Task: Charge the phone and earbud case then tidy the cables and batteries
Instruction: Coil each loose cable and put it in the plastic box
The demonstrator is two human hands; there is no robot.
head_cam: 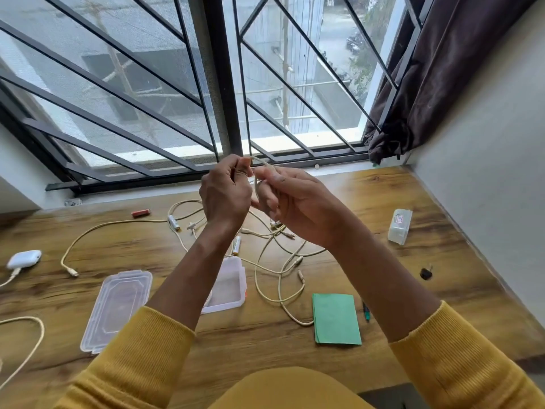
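Both hands are raised above the wooden desk (383, 202). My left hand (225, 191) and my right hand (290, 199) each pinch the same cream cable (262, 163), which arcs between them and loops down past my right fingers. More cream cables (277, 270) lie tangled on the desk below. A white earbud case (24, 258) sits at the far left with a cable plugged into it. A red battery (141, 213) lies near the window sill. A white and yellow battery (236, 245) lies by my left forearm. No phone is in view.
A clear plastic lid (116, 308) and an open clear box (228, 286) lie in front of me. A green notebook (336, 318) with a pen (365, 311) beside it sits right. A small clear container (399, 226) and a dark key (426, 273) are far right. Window bars stand behind the desk.
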